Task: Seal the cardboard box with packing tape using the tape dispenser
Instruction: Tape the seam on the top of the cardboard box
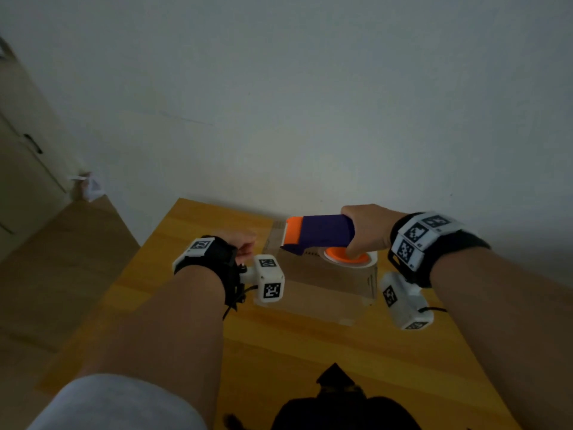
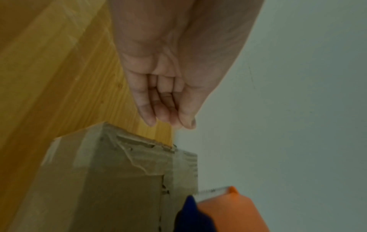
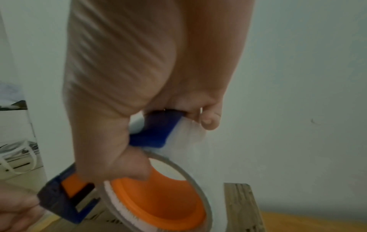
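A brown cardboard box stands on the wooden table, near the wall. Old clear tape strips, some torn, cover its corner. My right hand grips the blue and orange tape dispenser just above the box top. Its thumb is in the orange hub of the tape roll and its fingers curl over the blue body. The dispenser's orange front end points left over the box. My left hand hovers by the box's far left corner, its fingers loosely curled with nothing visible in them.
A plain wall rises right behind the table. Left of the table lie bare floor and a cupboard door. A dark object sits at the table's near edge. White clutter lies on the floor.
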